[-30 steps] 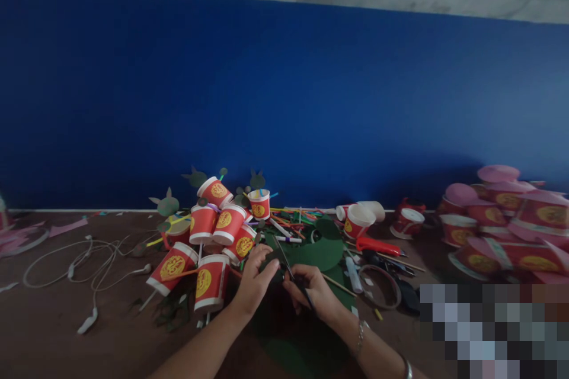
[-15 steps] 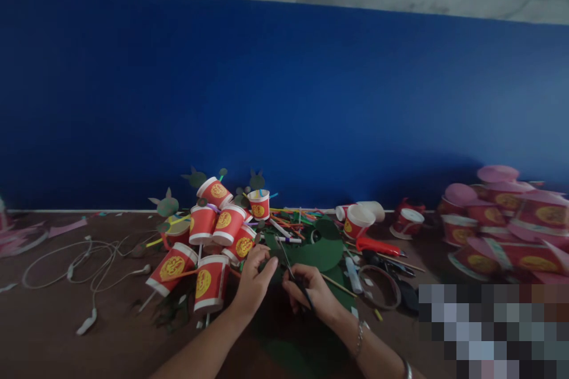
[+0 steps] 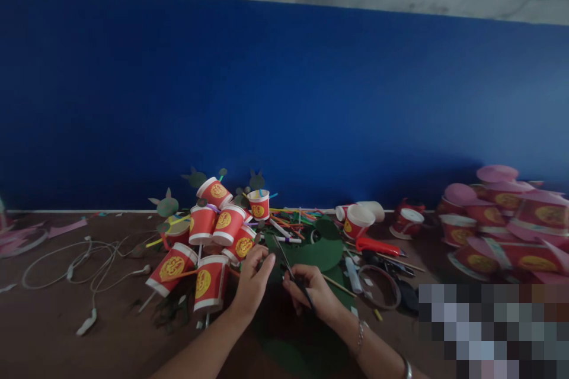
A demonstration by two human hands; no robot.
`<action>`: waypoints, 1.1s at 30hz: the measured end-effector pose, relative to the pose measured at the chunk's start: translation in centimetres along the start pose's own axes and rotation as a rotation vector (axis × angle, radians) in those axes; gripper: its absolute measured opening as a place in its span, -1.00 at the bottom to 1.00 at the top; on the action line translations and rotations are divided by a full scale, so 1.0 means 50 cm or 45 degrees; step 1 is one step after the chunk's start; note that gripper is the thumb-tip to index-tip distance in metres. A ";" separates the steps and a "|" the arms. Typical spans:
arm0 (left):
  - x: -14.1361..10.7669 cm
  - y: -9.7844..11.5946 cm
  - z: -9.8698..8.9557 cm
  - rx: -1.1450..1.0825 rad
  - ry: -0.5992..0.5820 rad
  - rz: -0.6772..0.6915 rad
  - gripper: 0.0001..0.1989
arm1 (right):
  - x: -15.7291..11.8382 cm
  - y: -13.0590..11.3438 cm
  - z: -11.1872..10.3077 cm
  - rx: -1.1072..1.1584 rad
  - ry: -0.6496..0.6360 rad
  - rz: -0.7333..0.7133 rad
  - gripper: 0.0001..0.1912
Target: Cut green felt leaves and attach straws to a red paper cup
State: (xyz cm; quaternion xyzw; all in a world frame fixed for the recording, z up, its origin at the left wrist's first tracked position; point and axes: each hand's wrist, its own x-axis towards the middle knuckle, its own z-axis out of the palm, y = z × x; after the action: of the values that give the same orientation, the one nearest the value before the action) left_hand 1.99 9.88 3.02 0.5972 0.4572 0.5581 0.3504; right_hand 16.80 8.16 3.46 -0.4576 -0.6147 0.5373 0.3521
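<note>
The right hand (image 3: 311, 293) grips a pair of scissors (image 3: 287, 266), its fingers closed around the handles and the blades directed far and left. The left hand (image 3: 255, 281) is just left of the scissors, its fingers curled; whether they pinch anything cannot be told. Dark green paper (image 3: 320, 251) lies on the bench (image 3: 120, 314) beneath and beyond the hands. Near left, red-and-white paper cups (image 3: 211, 284) form a heap; at right lie a red tool (image 3: 377, 247) and a brown tape ring (image 3: 386, 287).

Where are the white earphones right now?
In the head view, the white earphones lie on the left of the brown table, left of the red paper cups.
</note>
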 end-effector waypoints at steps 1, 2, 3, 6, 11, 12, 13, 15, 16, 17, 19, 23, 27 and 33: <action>0.000 -0.002 0.001 0.003 0.009 -0.002 -0.73 | 0.000 0.000 0.001 0.001 0.008 0.000 -0.69; -0.001 -0.003 0.003 0.007 0.015 -0.001 -0.73 | 0.001 0.001 0.001 0.005 0.013 -0.004 -0.69; -0.001 -0.004 0.004 0.013 0.017 0.000 -0.73 | 0.001 0.001 0.001 0.010 0.015 -0.008 -0.69; -0.003 -0.005 0.004 0.030 0.004 0.014 -0.76 | 0.001 0.000 0.001 0.024 -0.013 -0.013 -0.69; -0.004 0.001 0.000 0.059 -0.054 0.065 -0.78 | -0.002 -0.007 0.001 0.047 -0.027 -0.007 -0.68; -0.004 0.002 -0.001 0.064 -0.058 0.071 -0.78 | -0.002 -0.009 0.000 0.042 -0.020 -0.002 -0.67; -0.004 0.002 -0.002 0.067 -0.059 0.074 -0.78 | -0.002 -0.010 0.000 0.034 -0.011 0.006 -0.67; -0.003 0.003 -0.003 0.070 -0.056 0.082 -0.78 | -0.002 -0.011 -0.001 0.018 0.005 0.020 -0.66; -0.002 0.003 -0.003 0.072 -0.055 0.088 -0.78 | -0.002 -0.011 -0.002 0.013 0.006 0.022 -0.65; -0.002 0.003 -0.003 0.074 -0.054 0.093 -0.78 | -0.002 -0.010 -0.002 0.010 0.003 0.018 -0.65; 0.000 0.003 -0.004 0.073 -0.056 0.092 -0.77 | -0.001 -0.008 -0.003 0.011 -0.009 0.007 -0.65; -0.002 0.007 -0.003 0.056 -0.049 0.060 -0.74 | 0.001 -0.003 -0.003 0.028 0.006 -0.002 -0.64; -0.006 0.011 -0.001 0.068 -0.080 0.069 -0.75 | 0.003 0.002 -0.001 0.042 0.030 -0.010 -0.63; -0.003 0.003 0.000 0.065 -0.055 0.062 -0.76 | -0.001 -0.003 0.002 0.056 -0.002 0.004 -0.62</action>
State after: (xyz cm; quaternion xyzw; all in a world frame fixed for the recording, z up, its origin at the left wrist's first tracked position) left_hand 2.00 9.68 3.13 0.6288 0.4492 0.5416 0.3310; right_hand 16.69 8.07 3.58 -0.4504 -0.6023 0.5515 0.3608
